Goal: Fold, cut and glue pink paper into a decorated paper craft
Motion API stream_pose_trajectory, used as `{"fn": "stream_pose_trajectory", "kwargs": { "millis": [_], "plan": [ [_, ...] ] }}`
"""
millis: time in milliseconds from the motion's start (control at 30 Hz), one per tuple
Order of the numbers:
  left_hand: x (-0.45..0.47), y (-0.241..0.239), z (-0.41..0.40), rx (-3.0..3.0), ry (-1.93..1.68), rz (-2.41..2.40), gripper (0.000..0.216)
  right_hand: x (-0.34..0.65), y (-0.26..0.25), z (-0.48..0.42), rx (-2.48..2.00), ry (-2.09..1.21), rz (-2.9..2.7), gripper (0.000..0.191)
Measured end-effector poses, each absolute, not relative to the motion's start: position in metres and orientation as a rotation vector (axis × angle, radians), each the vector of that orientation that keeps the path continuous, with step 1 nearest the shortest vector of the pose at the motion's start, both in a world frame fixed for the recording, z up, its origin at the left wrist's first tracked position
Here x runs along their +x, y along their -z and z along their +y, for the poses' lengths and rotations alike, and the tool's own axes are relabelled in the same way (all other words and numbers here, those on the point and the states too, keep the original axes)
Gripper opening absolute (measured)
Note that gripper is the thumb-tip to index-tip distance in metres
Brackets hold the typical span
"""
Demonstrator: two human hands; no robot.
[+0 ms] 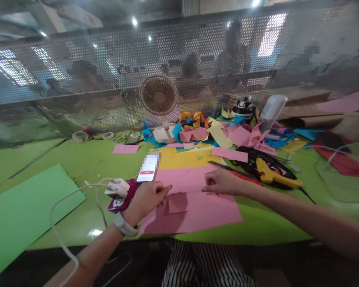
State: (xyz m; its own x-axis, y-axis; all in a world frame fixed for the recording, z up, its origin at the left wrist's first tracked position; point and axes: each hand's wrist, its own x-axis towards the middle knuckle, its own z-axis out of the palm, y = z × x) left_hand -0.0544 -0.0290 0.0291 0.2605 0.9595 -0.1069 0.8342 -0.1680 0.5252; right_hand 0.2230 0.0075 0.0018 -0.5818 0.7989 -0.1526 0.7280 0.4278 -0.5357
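A large pink paper sheet point(197, 211) lies on the green table point(86, 159) right in front of me, folded over along a crease near its middle. My left hand point(146, 197) rests on the sheet's left edge, fingers pinched on the folded flap. My right hand point(221, 182) presses on the fold at the right side, fingers curled and closed on the paper. A white watch band circles my left wrist.
A phone point(148, 169) lies beyond my left hand, beside a white charger and purple object point(121, 195) with a cable. A green sheet point(24, 215) is at left. A small fan point(159, 99), coloured paper scraps point(221, 133), a yellow glue gun point(275, 175) and scissors lie behind. People sit beyond the mesh screen.
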Motion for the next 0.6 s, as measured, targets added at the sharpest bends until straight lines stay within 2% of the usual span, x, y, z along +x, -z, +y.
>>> {"fn": "stream_pose_trajectory", "kwargs": {
  "millis": [100, 200, 367, 600],
  "plan": [
    [-0.038, -0.026, -0.030, 2.445, -0.452, 1.384, 0.032, 0.222, 0.000, -0.007, -1.095, -0.145, -2.725, 0.015],
    [-0.026, -0.015, -0.024, 2.643, -0.442, 1.132, 0.024, 0.219, 0.008, -0.015, -0.957, 0.193, -2.831, 0.009],
    [-0.022, 0.001, -0.011, 2.736, -0.363, 1.048, 0.018, 0.219, 0.020, -0.015, -0.917, 0.377, -2.838, 0.009],
    [-0.024, 0.003, -0.003, 2.759, -0.328, 1.006, 0.014, 0.222, 0.022, -0.015, -0.929, 0.312, -2.819, 0.013]
  ]
}}
